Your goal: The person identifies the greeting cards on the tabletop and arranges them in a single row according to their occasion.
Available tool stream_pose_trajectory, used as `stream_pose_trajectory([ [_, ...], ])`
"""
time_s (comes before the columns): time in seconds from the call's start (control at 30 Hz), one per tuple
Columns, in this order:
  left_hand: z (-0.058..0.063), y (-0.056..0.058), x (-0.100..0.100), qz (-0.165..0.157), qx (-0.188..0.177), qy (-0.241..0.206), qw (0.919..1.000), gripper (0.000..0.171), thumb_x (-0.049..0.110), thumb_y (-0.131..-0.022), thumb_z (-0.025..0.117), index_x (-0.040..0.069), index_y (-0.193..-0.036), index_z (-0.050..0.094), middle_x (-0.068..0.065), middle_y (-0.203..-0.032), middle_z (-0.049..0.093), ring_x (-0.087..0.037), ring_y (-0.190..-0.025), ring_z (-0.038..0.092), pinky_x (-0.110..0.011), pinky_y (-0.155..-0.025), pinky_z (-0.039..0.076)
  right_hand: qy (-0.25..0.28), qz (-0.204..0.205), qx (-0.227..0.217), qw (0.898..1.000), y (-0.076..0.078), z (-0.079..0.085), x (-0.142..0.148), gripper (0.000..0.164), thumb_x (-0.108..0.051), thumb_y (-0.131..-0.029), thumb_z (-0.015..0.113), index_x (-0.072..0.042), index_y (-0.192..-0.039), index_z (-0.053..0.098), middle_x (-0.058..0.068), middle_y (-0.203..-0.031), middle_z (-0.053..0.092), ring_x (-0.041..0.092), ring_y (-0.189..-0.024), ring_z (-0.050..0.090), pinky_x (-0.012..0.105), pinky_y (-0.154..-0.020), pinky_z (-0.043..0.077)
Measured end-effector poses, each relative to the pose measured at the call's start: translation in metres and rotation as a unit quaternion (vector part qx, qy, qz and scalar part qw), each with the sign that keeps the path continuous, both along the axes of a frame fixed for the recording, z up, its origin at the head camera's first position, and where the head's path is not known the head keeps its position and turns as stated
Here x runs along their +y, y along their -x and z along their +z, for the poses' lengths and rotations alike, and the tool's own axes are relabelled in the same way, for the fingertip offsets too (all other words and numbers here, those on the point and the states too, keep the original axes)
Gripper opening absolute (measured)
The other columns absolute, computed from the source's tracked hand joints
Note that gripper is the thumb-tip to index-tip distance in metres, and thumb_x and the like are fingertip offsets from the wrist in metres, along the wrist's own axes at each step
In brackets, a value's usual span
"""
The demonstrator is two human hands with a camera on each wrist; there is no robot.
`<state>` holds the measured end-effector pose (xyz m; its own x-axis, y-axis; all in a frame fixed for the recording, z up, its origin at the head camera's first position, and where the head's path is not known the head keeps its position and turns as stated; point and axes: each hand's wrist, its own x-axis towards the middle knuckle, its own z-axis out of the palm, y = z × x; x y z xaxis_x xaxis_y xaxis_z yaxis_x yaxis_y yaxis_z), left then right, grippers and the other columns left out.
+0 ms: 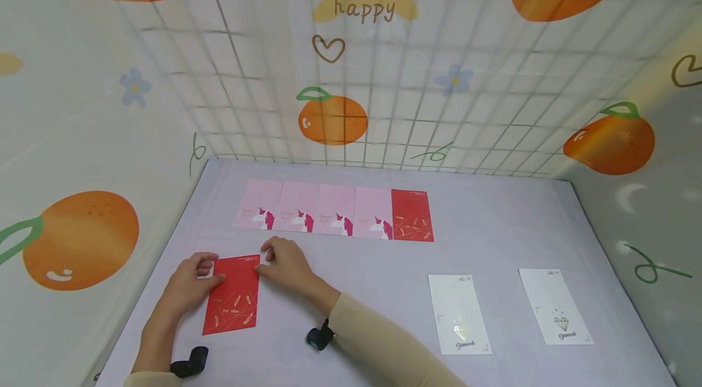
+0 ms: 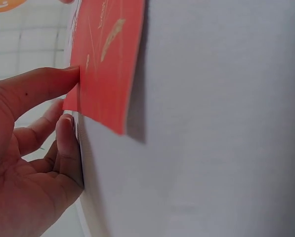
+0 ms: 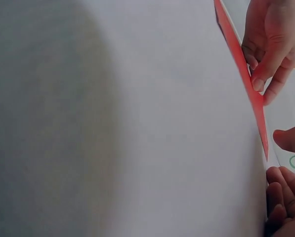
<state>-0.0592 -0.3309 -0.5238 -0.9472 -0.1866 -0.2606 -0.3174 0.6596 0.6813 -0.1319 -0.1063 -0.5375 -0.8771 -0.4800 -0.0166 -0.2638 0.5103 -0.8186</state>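
A red card (image 1: 233, 298) with gold feather marks lies tilted a little off the table in front of me. My left hand (image 1: 189, 283) pinches its left edge, thumb on the printed face and index finger behind, as the left wrist view shows. The card's near corner (image 2: 120, 118) stands clear of the surface and casts a shadow. At the card's upper right corner is my right hand (image 1: 287, 265), its thumb (image 3: 288, 140) and fingers (image 3: 285, 190) spread apart beside that corner. I see no firm grip there.
Farther back, several pink unicorn cards (image 1: 298, 207) lie in a row, ending in another red card (image 1: 412, 215) at the right. Two white diamond cards (image 1: 459, 314) (image 1: 556, 306) lie apart on the right side. Printed cloth walls (image 1: 384, 70) surround the pale table (image 1: 351, 338).
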Motion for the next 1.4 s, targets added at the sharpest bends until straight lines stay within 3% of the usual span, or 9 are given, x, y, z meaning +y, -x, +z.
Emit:
stream_pose_trajectory([
  [0.5, 0.004, 0.000, -0.001, -0.024, 0.015, 0.004, 0.9996, 0.047, 0.017, -0.088, 0.077, -0.002, -0.122, 0.051, -0.027, -0.122, 0.050, -0.045, -0.110, 0.051, -0.042, -0.074, 0.059, -0.010, 0.013, 0.009, 1.000, -0.001, 0.000, -0.001, 0.039, -0.029, -0.082, 0.082, -0.019, -0.118, 0.069, -0.014, -0.086, 0.059, -0.002, -0.079, 0.051, 0.014, -0.069, 0.046],
  [0.73, 0.005, -0.001, -0.003, -0.029, 0.022, 0.002, 0.9993, 0.039, 0.018, -0.088, 0.077, 0.001, -0.113, 0.052, -0.025, -0.118, 0.051, -0.043, -0.108, 0.052, -0.041, -0.073, 0.059, 0.001, 0.012, -0.008, 1.000, -0.003, 0.004, -0.001, 0.028, -0.027, -0.084, 0.080, -0.023, -0.109, 0.069, -0.016, -0.089, 0.061, -0.002, -0.083, 0.050, 0.017, -0.070, 0.046],
  [1.0, 0.006, 0.001, -0.002, -0.035, 0.019, 0.002, 0.9992, 0.034, 0.016, -0.089, 0.075, 0.000, -0.111, 0.055, -0.024, -0.115, 0.055, -0.043, -0.108, 0.052, -0.041, -0.072, 0.059, 0.012, -0.003, -0.032, 0.999, -0.005, 0.011, -0.004, 0.010, -0.023, -0.090, 0.074, -0.021, -0.098, 0.068, -0.017, -0.084, 0.061, 0.000, -0.086, 0.047, 0.024, -0.076, 0.037],
  [1.4, 0.007, 0.001, -0.004, -0.030, 0.011, 0.003, 0.9995, 0.039, 0.020, -0.089, 0.076, -0.001, -0.114, 0.054, -0.025, -0.118, 0.055, -0.044, -0.109, 0.052, -0.042, -0.073, 0.059, 0.027, -0.016, -0.021, 0.999, -0.005, 0.004, -0.005, 0.010, -0.025, -0.090, 0.075, -0.024, -0.097, 0.068, -0.020, -0.083, 0.062, -0.001, -0.087, 0.050, 0.023, -0.077, 0.040],
])
